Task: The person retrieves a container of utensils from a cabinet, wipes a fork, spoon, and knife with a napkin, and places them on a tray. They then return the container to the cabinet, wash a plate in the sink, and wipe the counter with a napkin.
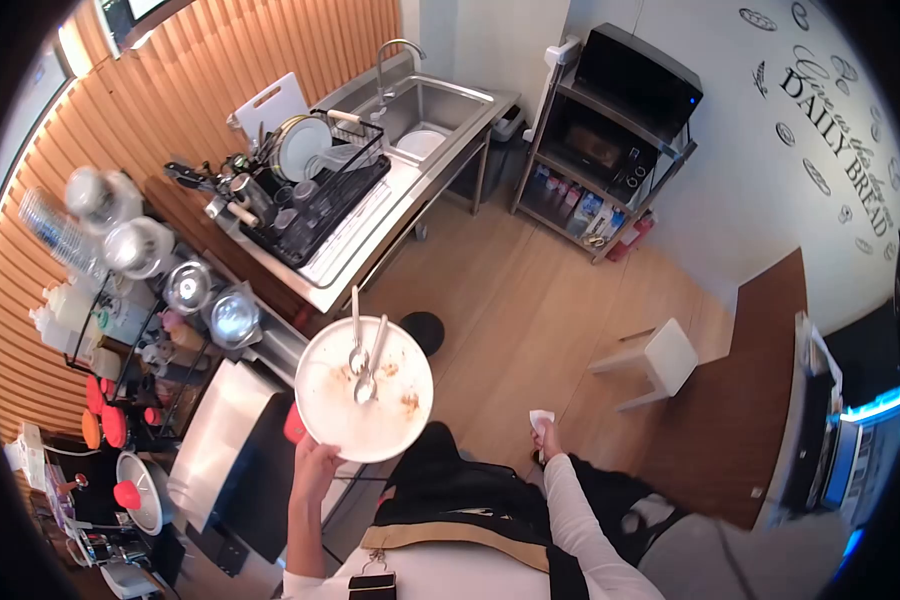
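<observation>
**Soiled plate [325,405] in one hand, paper [541,416] in the other**

The left hand [317,466] pinches the plate's near rim, likely level so the spoon [366,386] and fork [358,358] don't slide. The plate lies just beyond it — well apart from the right hand [548,440], which pinches the white paper, perhaps to keep it off the food remains.

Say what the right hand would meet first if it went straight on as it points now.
The right hand would probably cross above the wood floor to the sink counter, front edge first; depth is unclear.
</observation>
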A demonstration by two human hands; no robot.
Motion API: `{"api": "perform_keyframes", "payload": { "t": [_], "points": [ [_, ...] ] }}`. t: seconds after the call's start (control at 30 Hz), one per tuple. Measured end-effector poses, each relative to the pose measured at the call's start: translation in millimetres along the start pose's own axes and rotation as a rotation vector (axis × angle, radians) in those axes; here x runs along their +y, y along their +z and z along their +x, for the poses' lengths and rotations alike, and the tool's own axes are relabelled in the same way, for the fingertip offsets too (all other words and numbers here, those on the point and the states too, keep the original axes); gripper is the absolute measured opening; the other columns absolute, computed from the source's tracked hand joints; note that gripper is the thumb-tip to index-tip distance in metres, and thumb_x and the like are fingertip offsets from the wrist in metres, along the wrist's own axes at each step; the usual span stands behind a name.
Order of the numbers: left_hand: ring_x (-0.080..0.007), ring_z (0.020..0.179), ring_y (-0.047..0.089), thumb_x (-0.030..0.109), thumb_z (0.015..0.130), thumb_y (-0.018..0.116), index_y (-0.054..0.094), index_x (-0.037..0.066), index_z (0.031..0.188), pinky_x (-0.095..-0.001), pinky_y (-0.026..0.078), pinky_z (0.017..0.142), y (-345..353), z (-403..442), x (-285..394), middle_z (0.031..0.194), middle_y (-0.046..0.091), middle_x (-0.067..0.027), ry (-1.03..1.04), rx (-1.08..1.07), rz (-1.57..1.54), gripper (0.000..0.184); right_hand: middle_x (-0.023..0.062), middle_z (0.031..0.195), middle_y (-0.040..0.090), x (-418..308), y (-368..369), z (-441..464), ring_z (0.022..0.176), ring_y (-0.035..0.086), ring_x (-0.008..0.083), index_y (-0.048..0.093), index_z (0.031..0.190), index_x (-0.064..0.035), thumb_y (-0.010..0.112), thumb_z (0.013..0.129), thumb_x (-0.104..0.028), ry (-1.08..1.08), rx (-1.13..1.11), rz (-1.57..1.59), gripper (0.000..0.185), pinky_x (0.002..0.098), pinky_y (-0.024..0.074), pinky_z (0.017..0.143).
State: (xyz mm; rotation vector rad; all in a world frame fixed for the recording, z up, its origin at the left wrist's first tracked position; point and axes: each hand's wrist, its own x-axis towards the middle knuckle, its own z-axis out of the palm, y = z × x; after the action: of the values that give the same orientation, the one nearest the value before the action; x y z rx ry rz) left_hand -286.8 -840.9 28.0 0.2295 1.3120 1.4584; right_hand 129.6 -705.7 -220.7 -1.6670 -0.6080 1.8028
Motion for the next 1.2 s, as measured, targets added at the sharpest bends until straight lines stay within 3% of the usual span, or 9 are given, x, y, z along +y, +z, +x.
{"api": "perform_keyframes", "payload": {
  "t": [0.13,0.23,0.37,0.5,0.67,0.77,0.87,1.03,1.2],
  "points": [
    [-0.023,0.098,0.06,-0.007,0.073,0.045,0.04,-0.002,0.122,-0.0351,0.052,0.081,70,105,-2,0.115,0.055,-0.014,0.059,-0.072,-0.066,0.05,0.001,0.05,0.045,-99,-23,82,0.032,0.031,0.0086,0.051,0.077,-0.0118,0.045,0.084,-0.054,-0.052,0.008,-0.006,0.043,0.0215,0.0214,0.031],
    [-0.0221,0.1,0.059,-0.005,0.075,0.045,0.041,-0.001,0.122,-0.0347,0.052,0.08,137,193,24,0.116,0.055,-0.0141,0.066,-0.15,-0.094,0.048,0.0002,0.047,0.043,-134,-42,146,0.03,0.03,0.0089,0.05,0.075,-0.0151,0.043,0.084,-0.058,-0.085,0.278,0.002,0.045,0.0226,0.0208,0.029],
    [-0.0215,0.099,0.057,-0.006,0.075,0.043,0.04,0.0,0.122,-0.0351,0.051,0.08,219,328,69,0.112,0.055,-0.0124,0.045,-0.133,-0.088,0.047,0.0005,0.043,0.039,-149,-99,204,0.029,0.031,0.0108,0.05,0.073,-0.0155,0.039,0.083,-0.064,0.079,0.327,-0.032,0.051,0.0243,0.0226,0.029],
    [-0.0193,0.089,0.06,-0.007,0.078,0.044,0.043,0.0,0.107,-0.0315,0.051,0.074,272,472,93,0.102,0.058,-0.0122,0.03,-0.114,-0.053,0.03,0.0011,0.043,0.038,-177,-133,226,0.03,0.032,0.014,0.05,0.069,-0.0135,0.036,0.083,-0.065,0.244,0.296,-0.089,0.055,0.0288,0.0242,0.03],
    [-0.0226,0.096,0.06,-0.007,0.077,0.043,0.042,-0.004,0.117,-0.0345,0.051,0.084,321,629,125,0.111,0.057,-0.0155,0.059,-0.179,-0.031,0.04,0.0033,0.05,0.046,-254,-115,305,0.035,0.038,0.0151,0.055,0.078,-0.0114,0.033,0.089,-0.056,0.236,0.348,-0.008,0.051,0.0282,0.0274,0.032],
    [-0.0237,0.095,0.06,-0.009,0.078,0.041,0.037,0.0,0.12,-0.0347,0.053,0.078,323,723,119,0.112,0.055,-0.0148,-0.005,-0.083,-0.04,0.043,0.0033,0.052,0.047,-322,-90,349,0.036,0.038,0.0155,0.056,0.078,-0.0102,0.032,0.09,-0.055,0.158,0.311,-0.117,0.051,0.0275,0.0267,0.033],
    [-0.0238,0.099,0.059,-0.01,0.077,0.04,0.035,0.008,0.125,-0.0352,0.052,0.08,325,787,114,0.118,0.052,-0.0134,-0.018,-0.01,-0.119,0.051,0.0032,0.052,0.049,-357,-100,455,0.036,0.04,0.0148,0.056,0.079,-0.0088,0.035,0.09,-0.054,0.415,0.185,-0.186,0.051,0.0276,0.0305,0.033],
    [-0.0241,0.103,0.056,-0.01,0.077,0.041,0.031,0.013,0.128,-0.0393,0.05,0.085,313,863,82,0.12,0.049,-0.0119,-0.109,0.168,-0.175,0.057,0.0009,0.051,0.044,-554,-4,526,0.038,0.041,0.01,0.05,0.076,-0.011,0.039,0.09,-0.052,-0.03,0.003,-0.42,0.045,0.0228,0.0323,0.036],
    [-0.0242,0.098,0.057,-0.011,0.076,0.042,0.03,0.015,0.127,-0.0388,0.051,0.08,307,904,56,0.119,0.048,-0.01,-0.198,0.262,-0.19,0.059,0.0005,0.049,0.041,-641,83,550,0.037,0.035,0.0098,0.05,0.076,-0.0066,0.035,0.091,-0.053,0.083,-0.108,-0.389,0.051,0.0239,0.0289,0.036]
  ]
}}
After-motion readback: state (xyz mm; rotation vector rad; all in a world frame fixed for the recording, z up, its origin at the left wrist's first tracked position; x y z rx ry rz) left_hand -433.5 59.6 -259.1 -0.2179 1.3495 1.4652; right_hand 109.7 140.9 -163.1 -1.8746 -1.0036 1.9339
